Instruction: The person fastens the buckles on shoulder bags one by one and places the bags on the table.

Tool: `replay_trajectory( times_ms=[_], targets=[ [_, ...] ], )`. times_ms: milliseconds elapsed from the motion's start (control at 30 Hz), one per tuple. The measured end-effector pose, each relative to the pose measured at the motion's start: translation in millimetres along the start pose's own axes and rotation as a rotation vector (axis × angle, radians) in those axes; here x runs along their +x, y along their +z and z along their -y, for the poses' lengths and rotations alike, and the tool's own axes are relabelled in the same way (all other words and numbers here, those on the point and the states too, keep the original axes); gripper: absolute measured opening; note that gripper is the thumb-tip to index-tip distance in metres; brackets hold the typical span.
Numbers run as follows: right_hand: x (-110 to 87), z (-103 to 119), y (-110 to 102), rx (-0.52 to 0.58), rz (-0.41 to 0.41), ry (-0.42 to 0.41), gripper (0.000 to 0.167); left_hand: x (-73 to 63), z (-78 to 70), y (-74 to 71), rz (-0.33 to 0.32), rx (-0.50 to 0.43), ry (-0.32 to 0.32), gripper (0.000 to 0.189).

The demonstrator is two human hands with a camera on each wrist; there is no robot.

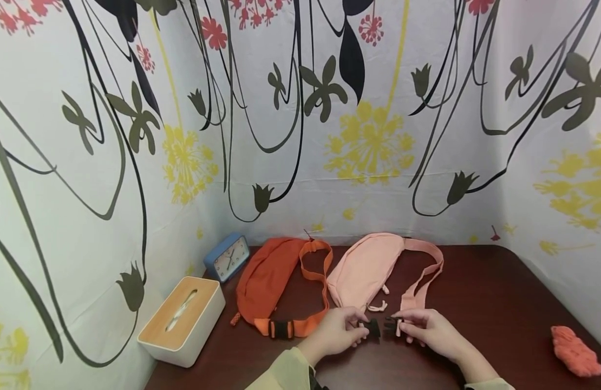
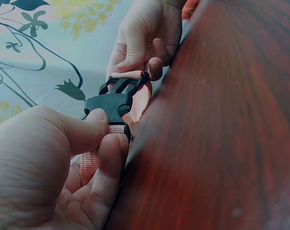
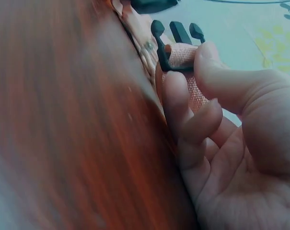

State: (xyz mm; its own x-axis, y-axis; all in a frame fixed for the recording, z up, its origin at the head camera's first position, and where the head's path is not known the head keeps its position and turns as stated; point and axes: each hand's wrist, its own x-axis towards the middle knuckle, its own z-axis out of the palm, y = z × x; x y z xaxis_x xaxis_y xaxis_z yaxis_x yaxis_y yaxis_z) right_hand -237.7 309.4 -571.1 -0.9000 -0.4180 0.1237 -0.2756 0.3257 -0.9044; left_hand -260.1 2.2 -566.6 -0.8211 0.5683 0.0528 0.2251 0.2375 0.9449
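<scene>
A pink waist bag [image 1: 364, 268] lies on the dark wooden table, its strap [image 1: 431, 261] looping off to the right. In front of it my left hand [image 1: 332, 333] pinches the black socket half of a buckle [image 2: 109, 104] between thumb and fingers, with pink webbing running through it. Opposite, my right hand [image 1: 432, 329] pinches the pronged buckle half [image 3: 179, 32] by its webbing end. The prongs point at the socket. In the head view a small gap separates the two halves; in the left wrist view they overlap.
Left of the pink bag lies an orange waist bag [image 1: 268, 279] with its buckle [image 1: 281, 329] fastened. A blue clock [image 1: 227, 257] and a tissue box [image 1: 203, 295] with a wooden lid stand further left. Coral yarn [image 1: 575, 351] lies at the right. Patterned fabric [image 1: 300, 141] surrounds the table [image 1: 481, 292].
</scene>
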Motion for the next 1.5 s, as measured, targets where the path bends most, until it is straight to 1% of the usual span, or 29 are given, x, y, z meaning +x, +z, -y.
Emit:
replay_trajectory(
  times_ms=[167, 333, 500, 633, 800, 1000, 1133, 1233, 1400, 1500],
  targets=[
    [5.3, 0.8, 9.6, -0.029, -0.009, -0.017, 0.028, 0.5, 0.2, -0.6, -0.008, 0.016, 0.004, 0.017],
    [8.9, 3.3, 16.8, -0.042, -0.009, 0.003, 0.028, 0.7, 0.5, -0.8, -0.009, 0.035, 0.019, 0.016],
    [9.7, 5.2, 19.7, -0.056, 0.004, 0.004, 0.029, 0.9, 2.0, 0.4, -0.003, 0.04, 0.015, 0.015],
    [10.5, 6.5, 21.0, -0.073, -0.002, 0.025, 0.03, 1.8, 2.9, 0.6, -0.002, 0.044, 0.005, 0.015],
    [11.3, 10.9, 23.3, -0.08, -0.002, 0.029, 0.031, 1.8, 2.8, -0.4, 0.003, 0.051, 0.007, 0.014],
    [11.5, 10.3, 24.6, -0.082, 0.003, 0.01, 0.03, 2.2, 5.3, -0.3, 0.008, 0.067, 0.016, 0.014],
    [11.2, 10.7, 25.8, -0.089, 0.01, -0.027, 0.029, 2.4, 6.8, -0.2, 0.013, 0.081, 0.023, 0.014],
    [11.8, 11.6, 28.0, -0.098, 0.015, -0.049, 0.029, 2.4, 7.1, -0.4, 0.017, 0.109, 0.034, 0.014],
    [14.7, 12.2, 33.1, -0.122, 0.006, -0.038, 0.033, 3.2, 8.4, -0.4, 0.02, 0.143, 0.053, 0.016],
    [16.0, 12.1, 35.7, -0.115, -0.01, -0.021, 0.03, 3.3, 8.8, -0.4, 0.018, 0.152, 0.059, 0.017]
  ],
)
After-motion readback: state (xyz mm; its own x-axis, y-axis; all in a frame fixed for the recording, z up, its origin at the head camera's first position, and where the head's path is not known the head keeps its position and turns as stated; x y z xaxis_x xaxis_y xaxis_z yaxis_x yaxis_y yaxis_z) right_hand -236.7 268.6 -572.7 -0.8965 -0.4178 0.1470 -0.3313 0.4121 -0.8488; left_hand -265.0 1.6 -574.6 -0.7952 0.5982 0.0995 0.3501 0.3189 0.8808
